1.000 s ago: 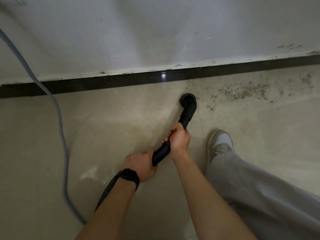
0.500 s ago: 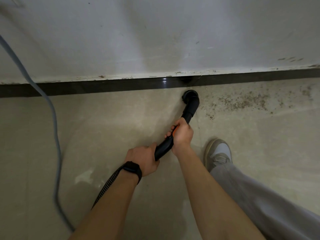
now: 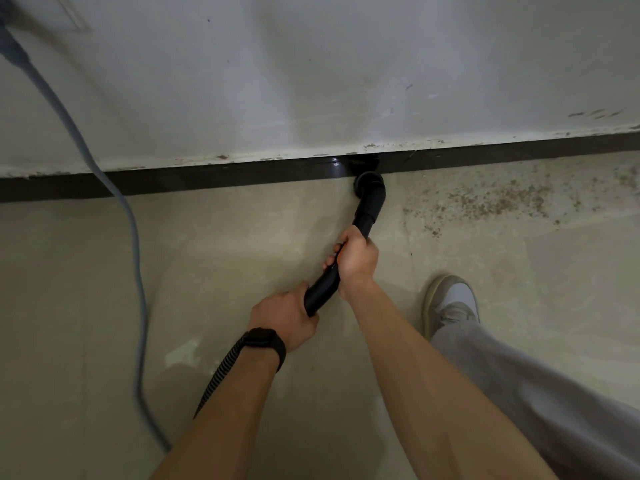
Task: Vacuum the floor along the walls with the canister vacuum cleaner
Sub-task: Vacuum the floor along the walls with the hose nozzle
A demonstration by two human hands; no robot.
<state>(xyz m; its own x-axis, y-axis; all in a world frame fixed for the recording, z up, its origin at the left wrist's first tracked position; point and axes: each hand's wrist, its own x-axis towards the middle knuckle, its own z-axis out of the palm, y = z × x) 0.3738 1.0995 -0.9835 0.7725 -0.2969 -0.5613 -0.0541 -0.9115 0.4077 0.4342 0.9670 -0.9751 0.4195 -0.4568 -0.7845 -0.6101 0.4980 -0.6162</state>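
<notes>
A black vacuum nozzle (image 3: 370, 195) points at the floor right against the dark baseboard (image 3: 214, 178) under the white wall (image 3: 311, 81). My right hand (image 3: 353, 259) grips the black tube just behind the nozzle. My left hand (image 3: 285, 318), with a black watch on its wrist, holds the tube's lower end where the ribbed hose (image 3: 218, 375) begins. The hose runs down under my left forearm. The canister itself is out of sight.
Dark specks of dirt (image 3: 495, 199) lie on the beige floor to the right of the nozzle, near the baseboard. A grey cable (image 3: 136, 271) hangs down the left side to the floor. My right foot in a grey shoe (image 3: 450, 303) stands right of the hands.
The nozzle has moved forward across the floor until it meets the baseboard. Both hands have followed it, and my view has come closer to the wall.
</notes>
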